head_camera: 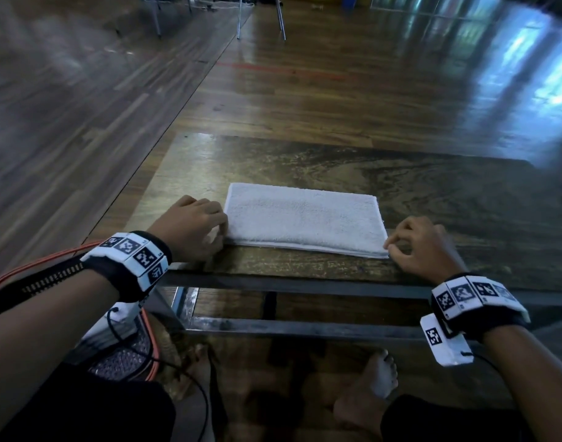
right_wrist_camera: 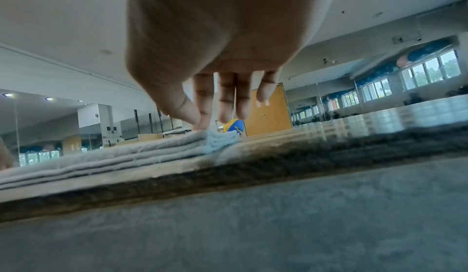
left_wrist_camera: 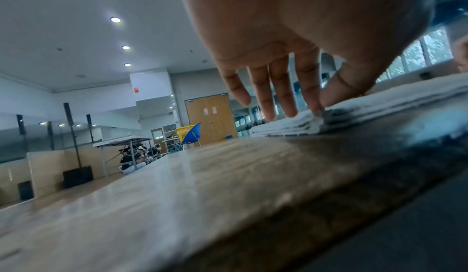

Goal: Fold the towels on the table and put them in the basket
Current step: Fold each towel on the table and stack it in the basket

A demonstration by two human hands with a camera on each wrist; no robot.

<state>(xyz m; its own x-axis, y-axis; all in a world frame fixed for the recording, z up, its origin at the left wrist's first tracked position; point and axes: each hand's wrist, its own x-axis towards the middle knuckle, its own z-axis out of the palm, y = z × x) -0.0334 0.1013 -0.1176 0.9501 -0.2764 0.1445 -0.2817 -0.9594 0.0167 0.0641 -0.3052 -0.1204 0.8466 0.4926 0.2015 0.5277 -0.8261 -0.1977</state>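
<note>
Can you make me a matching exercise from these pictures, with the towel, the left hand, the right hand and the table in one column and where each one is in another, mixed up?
Column one:
1. towel
2. left hand
3. right hand
4. table

Column two:
A. pinching the towel's near right corner
B. lying folded and flat in the middle of the wooden top
C. underneath everything, with a dark metal frame below its near edge
D. fingers gripping the towel's near left corner

Pairs: 1-B, 2-D, 3-A, 4-C
</note>
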